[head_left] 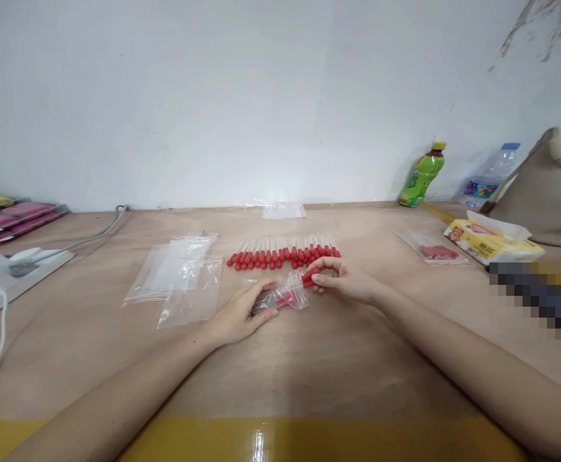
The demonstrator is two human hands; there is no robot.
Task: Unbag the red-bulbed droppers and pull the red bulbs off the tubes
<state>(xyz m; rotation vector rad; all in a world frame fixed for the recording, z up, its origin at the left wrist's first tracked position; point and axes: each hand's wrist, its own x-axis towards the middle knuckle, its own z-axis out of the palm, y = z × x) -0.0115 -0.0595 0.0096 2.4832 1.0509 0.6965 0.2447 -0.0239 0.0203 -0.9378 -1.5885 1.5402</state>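
My left hand (pixel 243 312) is closed round a clear plastic zip bag (pixel 273 299), thumb below and fingers above, with red pieces showing inside it. At the bag's open right end, my right hand (pixel 340 278) pinches several red-tipped sticks (pixel 311 277), their other ends hidden by the bag. Just beyond both hands lies a row of pale thin sticks with red bulb-shaped tips (pixel 261 258), the red ends towards me. To the left of my left hand are flat clear zip bags (pixel 191 292), overlapping one another.
A filled zip bag with red pieces (pixel 438 252) lies at right beside a yellow tissue pack (pixel 492 242). Behind stand a green bottle (pixel 422 176), a clear bottle (pixel 489 176) and a beige bag (pixel 544 186). A white power strip (pixel 25 282) with cables and pink packets (pixel 18 219) are at left.
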